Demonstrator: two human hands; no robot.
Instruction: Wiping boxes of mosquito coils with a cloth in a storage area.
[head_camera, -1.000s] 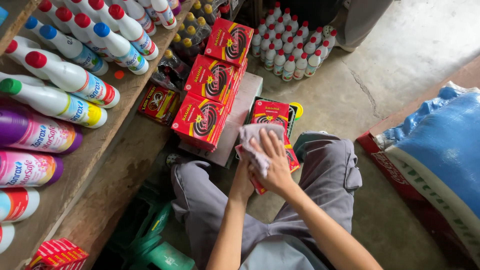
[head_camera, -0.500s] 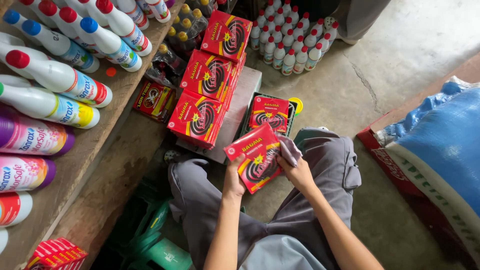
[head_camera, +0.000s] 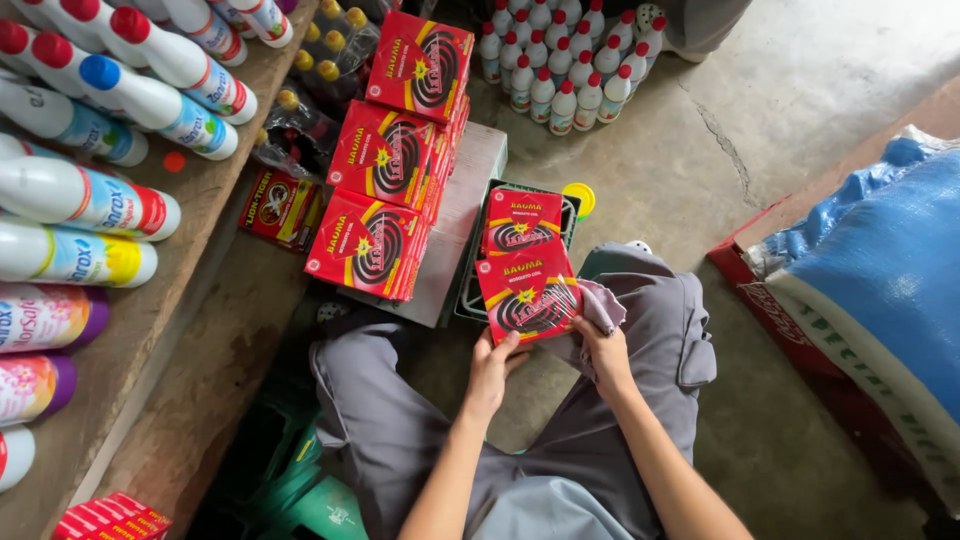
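Wiping step: left hand (head_camera: 492, 368) gripping red coil box (head_camera: 528, 296), right hand (head_camera: 604, 350) clutching grey cloth (head_camera: 597, 305); next, a steady hold

Red box (head_camera: 527, 296) in both hands

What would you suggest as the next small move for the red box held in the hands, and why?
Probably set the red box on the nearest stack of matching boxes: the left hand grips its lower edge, and the right hand has the grey cloth off its face.
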